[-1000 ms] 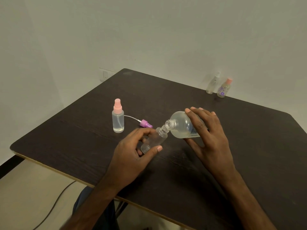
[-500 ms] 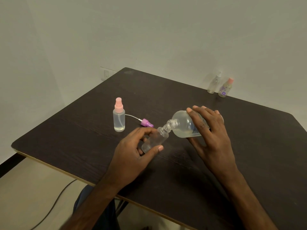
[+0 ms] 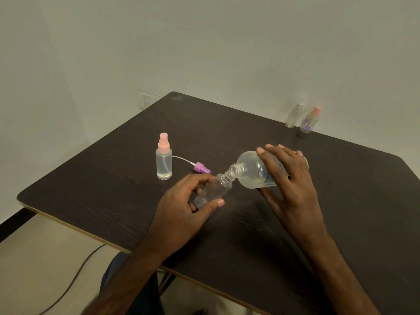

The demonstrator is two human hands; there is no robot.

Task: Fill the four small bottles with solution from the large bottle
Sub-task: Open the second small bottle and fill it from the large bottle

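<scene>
The person's left grip [image 3: 181, 205] is curled round a small uncapped clear bottle [image 3: 216, 189], thumb on its near side and fingers behind. The bottle is held tilted above the middle of the bench [image 3: 227, 133], with its neck pointing up and to the right. The right grip [image 3: 293, 189] holds the large bottle [image 3: 250, 171], fingers spread over its top and thumb beneath. This bottle is tipped almost on its side, with clear liquid pooled along its lower wall. Its open mouth meets the small bottle's neck; whether liquid is flowing cannot be seen.

Just behind the left grip a purple spray cap [image 3: 201, 168] lies on the bench, its thin white tube trailing left. Beside the tube, toward the bench's left edge, a pink-capped bottle [image 3: 164, 160] stands upright, partly filled. At the far edge, toward the right corner, stand a clear bottle [image 3: 294, 114] and a flower-printed bottle [image 3: 309, 121] with a pink cap, close together.
</scene>
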